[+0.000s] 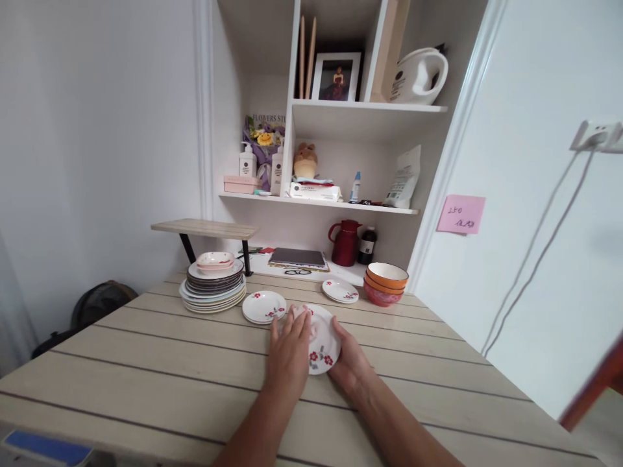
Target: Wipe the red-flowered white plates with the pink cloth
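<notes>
A white plate with red flowers is tilted up above the table, its right edge gripped by my right hand. My left hand presses a pale pink cloth against the plate's face; most of the cloth is hidden under the fingers. Just beyond my left hand lies a small stack of matching flowered plates. Farther back to the right sits another small stack of flowered plates.
On the left stands a tall stack of plates topped by small dishes, near a wooden riser. Stacked orange and red bowls stand back right. Behind are a red jug, a dark bottle, a laptop and glasses.
</notes>
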`<control>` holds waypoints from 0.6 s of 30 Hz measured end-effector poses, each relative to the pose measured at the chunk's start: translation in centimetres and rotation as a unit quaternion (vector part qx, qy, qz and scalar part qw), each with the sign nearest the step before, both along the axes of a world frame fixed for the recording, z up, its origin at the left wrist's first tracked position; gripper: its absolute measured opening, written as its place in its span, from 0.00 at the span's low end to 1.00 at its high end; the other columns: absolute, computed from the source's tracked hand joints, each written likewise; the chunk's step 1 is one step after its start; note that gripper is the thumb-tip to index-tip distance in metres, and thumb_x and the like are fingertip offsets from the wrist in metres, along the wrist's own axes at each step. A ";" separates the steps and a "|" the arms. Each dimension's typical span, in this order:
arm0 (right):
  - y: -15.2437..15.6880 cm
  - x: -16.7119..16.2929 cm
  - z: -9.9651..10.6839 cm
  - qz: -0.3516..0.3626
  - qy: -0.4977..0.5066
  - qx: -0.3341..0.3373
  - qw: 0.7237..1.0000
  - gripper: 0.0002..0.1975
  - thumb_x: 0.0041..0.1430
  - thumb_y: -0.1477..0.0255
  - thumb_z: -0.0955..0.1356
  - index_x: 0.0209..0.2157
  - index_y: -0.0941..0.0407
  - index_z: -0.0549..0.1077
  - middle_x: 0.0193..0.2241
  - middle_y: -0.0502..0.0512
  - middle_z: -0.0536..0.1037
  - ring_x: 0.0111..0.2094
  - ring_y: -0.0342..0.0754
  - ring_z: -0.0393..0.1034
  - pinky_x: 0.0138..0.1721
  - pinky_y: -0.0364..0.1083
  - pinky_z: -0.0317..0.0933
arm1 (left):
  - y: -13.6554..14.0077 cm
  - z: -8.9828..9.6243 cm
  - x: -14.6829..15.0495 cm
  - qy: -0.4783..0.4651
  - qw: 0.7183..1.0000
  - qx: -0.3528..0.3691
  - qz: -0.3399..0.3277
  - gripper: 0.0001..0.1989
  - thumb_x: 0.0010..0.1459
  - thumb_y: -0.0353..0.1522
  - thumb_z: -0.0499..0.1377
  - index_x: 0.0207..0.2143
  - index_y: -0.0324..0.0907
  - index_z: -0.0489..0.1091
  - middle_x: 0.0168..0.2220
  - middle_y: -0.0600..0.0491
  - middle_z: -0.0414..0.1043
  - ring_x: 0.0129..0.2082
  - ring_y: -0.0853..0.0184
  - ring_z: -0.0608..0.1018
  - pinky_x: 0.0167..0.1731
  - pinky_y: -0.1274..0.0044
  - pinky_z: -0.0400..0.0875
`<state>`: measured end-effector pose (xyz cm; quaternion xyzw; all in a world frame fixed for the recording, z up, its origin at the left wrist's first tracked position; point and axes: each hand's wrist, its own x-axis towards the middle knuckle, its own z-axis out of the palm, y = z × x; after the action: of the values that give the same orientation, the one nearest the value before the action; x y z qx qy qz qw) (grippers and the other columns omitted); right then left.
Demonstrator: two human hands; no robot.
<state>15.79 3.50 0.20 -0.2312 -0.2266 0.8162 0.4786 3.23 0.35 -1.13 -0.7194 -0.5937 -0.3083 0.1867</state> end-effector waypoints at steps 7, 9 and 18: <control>0.3 0.6 0.3 -0.017 0.007 -0.040 0.999 0.23 0.66 0.59 0.61 0.46 0.63 0.74 0.36 0.63 0.82 0.37 0.53 0.78 0.47 0.53 0.67 | -1.2 0.2 1.0 0.033 0.992 -0.005 -0.125 0.26 0.59 0.23 0.51 0.60 0.42 0.63 0.60 0.48 0.67 0.65 0.57 0.60 0.63 0.57 0.52; 0.3 0.6 0.3 -0.018 0.003 -0.046 0.999 0.22 0.65 0.59 0.62 0.44 0.63 0.74 0.35 0.62 0.82 0.38 0.53 0.78 0.46 0.52 0.68 | -1.3 0.2 1.3 0.044 0.984 -0.006 -0.170 0.29 0.58 0.22 0.50 0.63 0.42 0.58 0.61 0.47 0.66 0.65 0.59 0.60 0.64 0.59 0.53; -0.3 -0.6 0.0 0.002 0.002 0.017 1.000 0.18 0.65 0.62 0.63 0.42 0.61 0.75 0.34 0.58 0.82 0.36 0.51 0.78 0.46 0.49 0.67 | 0.4 0.1 0.3 -0.022 0.992 0.042 -0.117 0.24 0.56 0.22 0.56 0.56 0.43 0.64 0.59 0.44 0.67 0.60 0.58 0.67 0.57 0.60 0.64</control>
<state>15.14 3.24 0.22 -0.2211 -0.2401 0.8136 0.4812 3.57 0.77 -1.03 -0.7686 -0.4957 -0.3687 0.1659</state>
